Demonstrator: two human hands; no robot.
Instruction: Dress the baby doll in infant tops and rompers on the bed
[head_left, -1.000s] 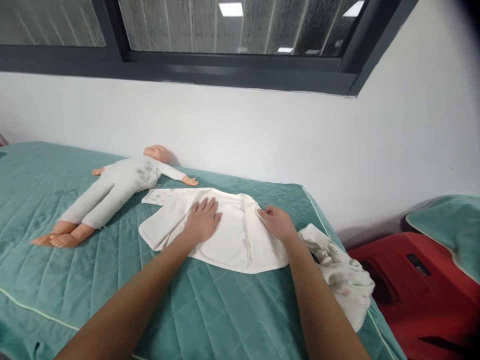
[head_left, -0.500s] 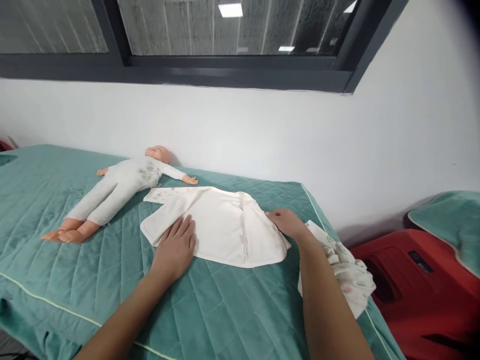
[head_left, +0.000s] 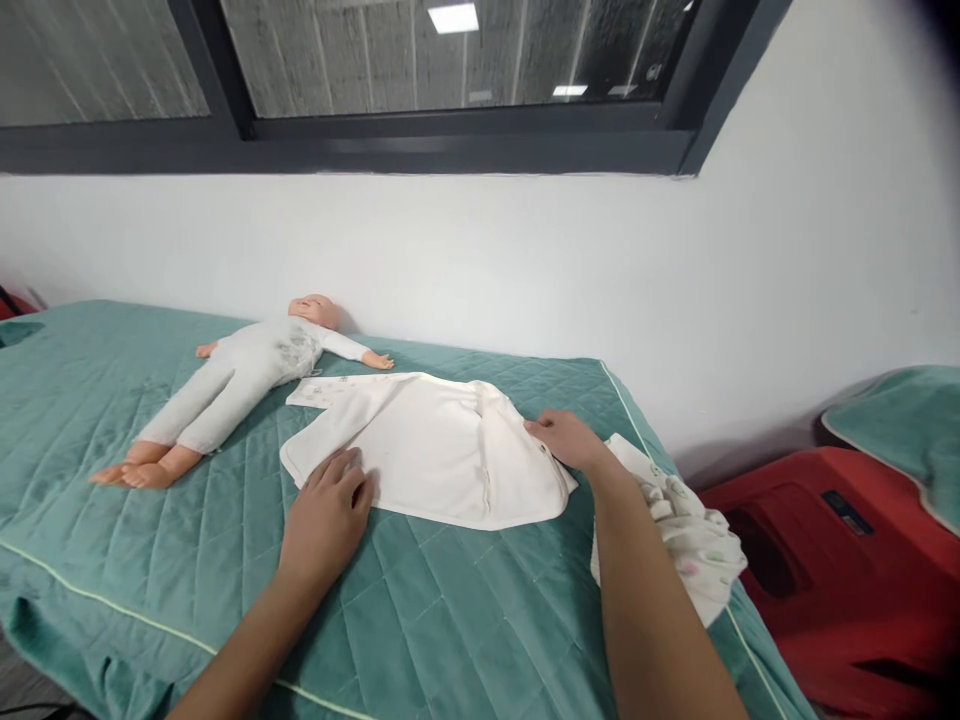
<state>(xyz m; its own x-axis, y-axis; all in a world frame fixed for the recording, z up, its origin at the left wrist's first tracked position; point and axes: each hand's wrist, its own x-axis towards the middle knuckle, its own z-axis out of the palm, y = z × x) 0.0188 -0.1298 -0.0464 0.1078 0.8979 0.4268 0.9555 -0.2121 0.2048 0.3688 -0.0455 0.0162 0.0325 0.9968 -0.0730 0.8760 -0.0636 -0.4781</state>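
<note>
A small white garment point(head_left: 435, 450) lies spread on the green quilted cover point(head_left: 450, 610), one patterned sleeve reaching toward the doll. My left hand point(head_left: 328, 510) rests at the garment's lower left edge, its fingers curled and closed on the cloth. At the garment's right side is my right hand point(head_left: 566, 438), fingers bent and pinching the fabric near the edge. To the left, a doll point(head_left: 247, 370) in a white bodysuit lies on its back, arms spread, head by the wall.
A crumpled patterned white cloth point(head_left: 694, 545) sits beside my right forearm at the cover's right edge. Beyond it stands a red plastic chair or stool point(head_left: 810, 560) with green fabric point(head_left: 900, 425) behind. A white wall point(head_left: 480, 260) and dark-framed window run along the back.
My left hand has drawn back slightly toward the lower left, and its fingers have gone from lying flat to curled. My right hand stays at the garment's right side. The view has shifted slightly.
</note>
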